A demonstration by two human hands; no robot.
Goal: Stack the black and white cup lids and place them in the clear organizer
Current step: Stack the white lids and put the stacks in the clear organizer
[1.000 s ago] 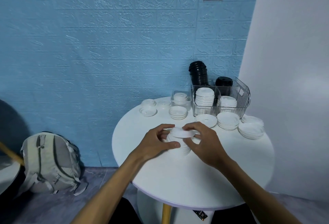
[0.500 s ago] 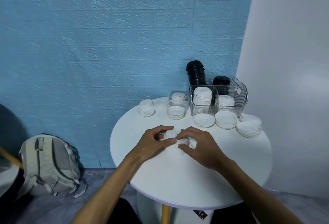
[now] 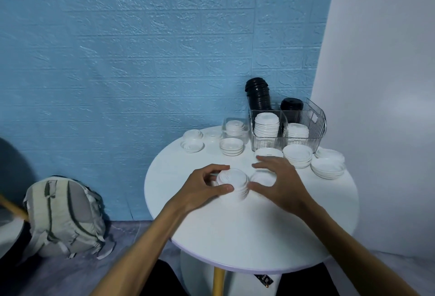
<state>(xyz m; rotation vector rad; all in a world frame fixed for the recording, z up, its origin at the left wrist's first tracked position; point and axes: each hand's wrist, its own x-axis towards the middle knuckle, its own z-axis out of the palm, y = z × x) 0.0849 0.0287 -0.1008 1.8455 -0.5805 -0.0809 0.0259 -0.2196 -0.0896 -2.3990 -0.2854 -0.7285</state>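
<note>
Head view, looking down at a round white bench point(image 3: 235, 237) standing against a blue brick-textured wall point(image 3: 141, 48). The left hand point(image 3: 202, 186) is gripping a short stack of white lids point(image 3: 233, 181) near the middle of the bench, with the thumb curling round the near side and the fingers round the far side. The right hand point(image 3: 280, 181) is hovering just to the right of that stack with fingers spread and relaxed, holding nothing, above a single white lid point(image 3: 262, 177) lying on the bench.

At the far right edge of the bench, a clear organizer point(image 3: 315, 119) is sitting close to the wall. Two stacks of white lids are standing in its front compartments, a taller one point(image 3: 266, 124) on the left and a shorter one point(image 3: 297, 132) on the right. Behind them, black lids are standing in a tall stack point(image 3: 257, 94) and a lower stack point(image 3: 291, 105).

More loose white lids are lying in front of the organizer point(image 3: 297, 155) and to its right point(image 3: 327, 167), with a few others point(image 3: 231, 146) further left, near a small clear box point(image 3: 235, 127).

On the floor to the left, a grey backpack point(image 3: 63, 218) is leaning against the wall.
</note>
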